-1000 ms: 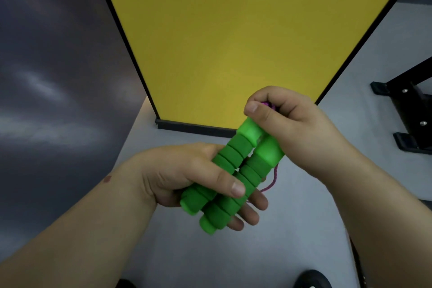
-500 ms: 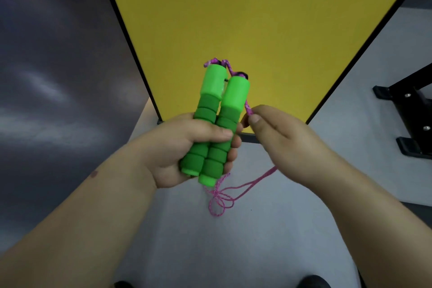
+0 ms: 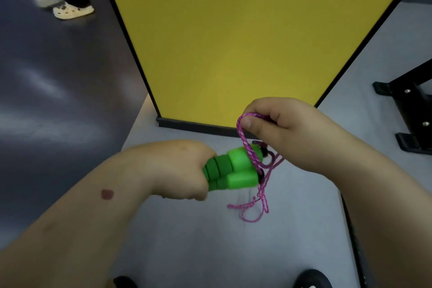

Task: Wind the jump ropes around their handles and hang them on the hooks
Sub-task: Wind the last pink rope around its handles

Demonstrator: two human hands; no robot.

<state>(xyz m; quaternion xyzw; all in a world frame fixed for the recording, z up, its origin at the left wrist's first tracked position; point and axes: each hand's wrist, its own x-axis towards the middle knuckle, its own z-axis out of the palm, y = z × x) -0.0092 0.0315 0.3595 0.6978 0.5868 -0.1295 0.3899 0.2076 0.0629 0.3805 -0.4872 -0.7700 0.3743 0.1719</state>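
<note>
Two green ribbed jump rope handles (image 3: 233, 168) lie side by side in my left hand (image 3: 182, 168), pointing right, tips toward my right hand. My left hand is closed around their ribbed part. A thin pink rope (image 3: 250, 149) runs from the handle tips up over the upper handle into my right hand (image 3: 285, 128), which pinches a loop of it between thumb and fingers just above the tips. More pink rope hangs in loose loops (image 3: 254, 208) below the handles. No hooks are visible.
A yellow panel (image 3: 245, 37) with a black frame stands upright ahead on the grey floor (image 3: 210, 241). A black metal stand's feet (image 3: 411, 119) are at the right. Someone's shoes (image 3: 72, 10) appear far left. Dark shoe tips show at the bottom edge.
My left hand has turned the handles from upright to lying sideways, tips to the right. My right hand has risen and carried a loop of pink rope over the upper handle.
</note>
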